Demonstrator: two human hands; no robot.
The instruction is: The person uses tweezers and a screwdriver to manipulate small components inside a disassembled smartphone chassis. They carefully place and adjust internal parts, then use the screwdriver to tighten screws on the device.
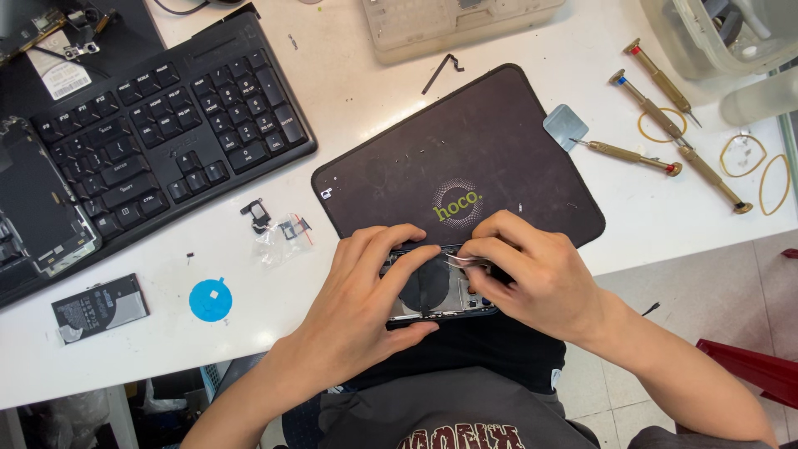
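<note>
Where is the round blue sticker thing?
In the head view, the round blue sticker lies on the white table, left of the left hand, beside the black battery and below the keyboard.

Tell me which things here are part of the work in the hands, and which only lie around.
In use:
left hand
right hand
opened phone
tweezers
dark mat

Lying about:
keyboard
screwdrivers
battery
blue round sticker
rubber bands
small plastic bag
</note>
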